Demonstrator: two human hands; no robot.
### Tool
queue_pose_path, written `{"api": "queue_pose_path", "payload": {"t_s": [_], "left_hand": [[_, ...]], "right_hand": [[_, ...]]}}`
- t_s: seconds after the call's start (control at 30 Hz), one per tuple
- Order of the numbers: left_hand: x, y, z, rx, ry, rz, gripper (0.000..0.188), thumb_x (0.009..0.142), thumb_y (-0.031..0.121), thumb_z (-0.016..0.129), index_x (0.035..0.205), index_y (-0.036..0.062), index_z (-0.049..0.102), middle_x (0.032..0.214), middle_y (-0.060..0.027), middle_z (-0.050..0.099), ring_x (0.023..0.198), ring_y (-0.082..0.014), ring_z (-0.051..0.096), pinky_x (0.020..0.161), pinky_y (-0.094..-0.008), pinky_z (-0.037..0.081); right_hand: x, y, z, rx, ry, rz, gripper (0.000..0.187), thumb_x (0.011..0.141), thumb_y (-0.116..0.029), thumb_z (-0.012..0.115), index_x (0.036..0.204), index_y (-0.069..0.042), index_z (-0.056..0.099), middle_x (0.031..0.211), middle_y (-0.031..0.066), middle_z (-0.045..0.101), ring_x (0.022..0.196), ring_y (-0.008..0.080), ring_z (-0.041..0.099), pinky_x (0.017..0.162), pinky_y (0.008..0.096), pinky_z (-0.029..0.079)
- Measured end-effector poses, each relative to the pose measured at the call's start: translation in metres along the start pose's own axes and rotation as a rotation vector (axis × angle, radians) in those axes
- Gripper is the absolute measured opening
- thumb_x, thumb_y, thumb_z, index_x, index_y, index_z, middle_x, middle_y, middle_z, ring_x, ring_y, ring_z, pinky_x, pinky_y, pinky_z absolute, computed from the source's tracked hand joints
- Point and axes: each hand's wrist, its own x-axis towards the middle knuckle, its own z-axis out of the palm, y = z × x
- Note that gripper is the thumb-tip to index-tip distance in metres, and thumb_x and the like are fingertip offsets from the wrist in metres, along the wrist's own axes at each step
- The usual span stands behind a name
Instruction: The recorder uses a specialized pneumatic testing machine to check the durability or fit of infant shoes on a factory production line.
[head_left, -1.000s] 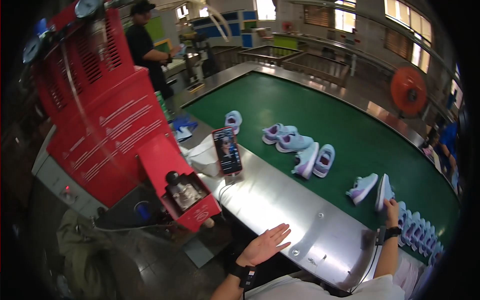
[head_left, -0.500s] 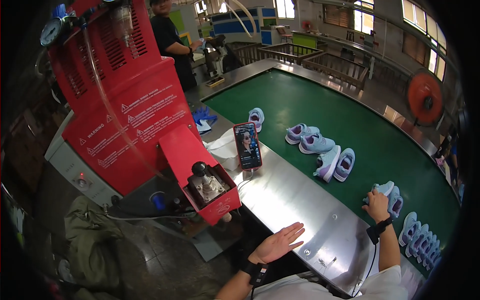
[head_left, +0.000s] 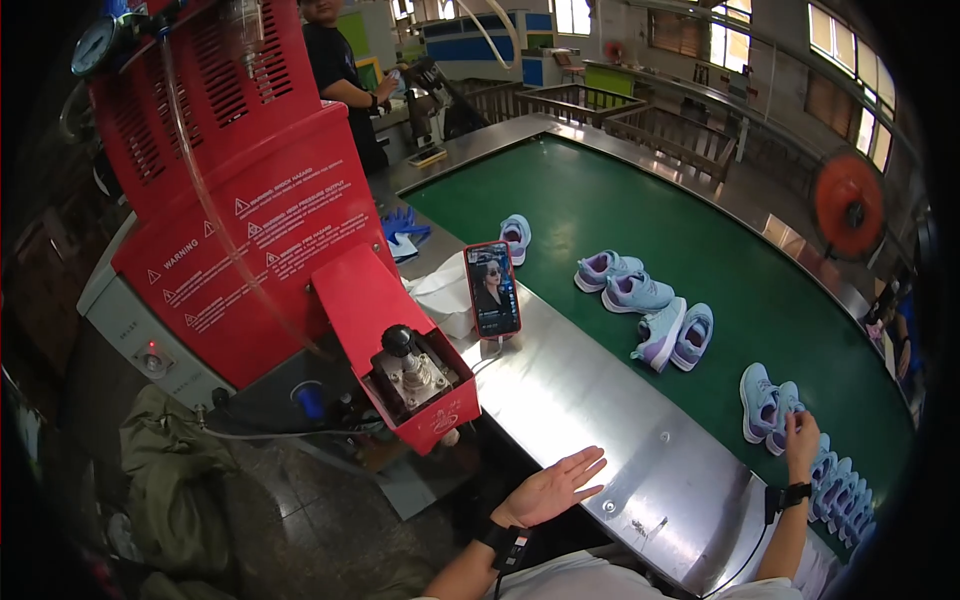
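Note:
My left hand (head_left: pixel 552 487) is held palm up over the near edge of the metal tabletop, fingers stretched out, with nothing in it. On the right, my right hand (head_left: pixel 801 445) has its fingers bent together at the side of a light blue sneaker (head_left: pixel 778 432) with lilac trim. Whether they grip its edge or something small is hidden. A matching sneaker (head_left: pixel 757 402) stands just left of that one. Beyond the right wrist, a row of several more sneakers (head_left: pixel 848 500) runs toward the lower right, its first shoe partly covered by the hand.
Several sneakers (head_left: pixel 640 292) stand farther along the green belt (head_left: pixel 560 190). A phone (head_left: pixel 493 288) stands on the metal tabletop (head_left: pixel 590 400). The red machine (head_left: pixel 270 200) rises at left. Another person (head_left: pixel 340 80) stands behind it; an orange fan (head_left: pixel 850 208) is at right.
My right hand has come off the left sneaker of the near pair and moved right and nearer. That sneaker now stands straighter. My left hand has hardly moved.

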Motion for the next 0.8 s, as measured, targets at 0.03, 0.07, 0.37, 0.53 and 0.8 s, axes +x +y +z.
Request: {"api": "queue_pose_path", "payload": {"t_s": [0.03, 0.07, 0.37, 0.53, 0.8], "left_hand": [[0.003, 0.0, -0.001, -0.003, -0.032, 0.014, 0.068, 0.1, 0.035, 0.04, 0.149, -0.002, 0.013, 0.159, -0.0134, 0.011, 0.148, -0.026, 0.008, 0.118, -0.0493, 0.012], [0.006, 0.0, -0.001, -0.006, -0.063, 0.025, 0.067, 0.1, 0.035, 0.04, 0.149, -0.002, 0.013, 0.159, -0.0135, 0.011, 0.148, -0.0262, 0.008, 0.118, -0.0493, 0.013], [0.006, -0.003, -0.005, -0.025, -0.04, 0.004, 0.068, 0.1, 0.035, 0.041, 0.149, -0.0022, 0.012, 0.159, -0.0134, 0.01, 0.148, -0.0261, 0.007, 0.119, -0.0489, 0.012], [0.004, 0.0, -0.01, -0.025, -0.06, 0.014, 0.069, 0.1, 0.036, 0.041, 0.15, -0.0016, 0.012, 0.159, -0.0135, 0.01, 0.148, -0.0259, 0.007, 0.119, -0.0485, 0.012], [0.004, 0.005, -0.006, -0.033, -0.073, 0.011, 0.07, 0.099, 0.036, 0.043, 0.15, -0.0014, 0.012, 0.159, -0.0136, 0.01, 0.148, -0.026, 0.007, 0.119, -0.0487, 0.012]], "right_hand": [[0.006, 0.009, -0.003, -0.001, 0.001, -0.001, 0.031, 0.085, -0.029, 0.067, 0.083, 0.001, 0.063, 0.082, 0.0169, 0.064, 0.076, 0.0357, 0.061, 0.07, 0.0435, 0.047], [0.011, 0.013, -0.006, -0.154, -0.094, 0.062, 0.036, 0.085, -0.035, 0.066, 0.083, 0.001, 0.065, 0.081, 0.0181, 0.066, 0.078, 0.0354, 0.064, 0.07, 0.0426, 0.048], [0.024, 0.012, 0.014, -0.296, -0.242, 0.274, 0.044, 0.075, -0.048, 0.067, 0.084, -0.006, 0.074, 0.081, 0.0173, 0.07, 0.084, 0.0348, 0.067, 0.077, 0.0447, 0.049], [0.031, 0.003, 0.025, -0.337, -0.28, 0.126, 0.032, 0.066, -0.037, 0.07, 0.076, -0.006, 0.074, 0.071, 0.0152, 0.068, 0.074, 0.0326, 0.067, 0.071, 0.0425, 0.05], [0.043, -0.071, 0.079, -0.163, -0.202, -0.025, 0.029, 0.068, -0.032, 0.069, 0.069, -0.004, 0.071, 0.066, 0.0164, 0.066, 0.065, 0.0328, 0.065, 0.063, 0.0414, 0.051]]}}
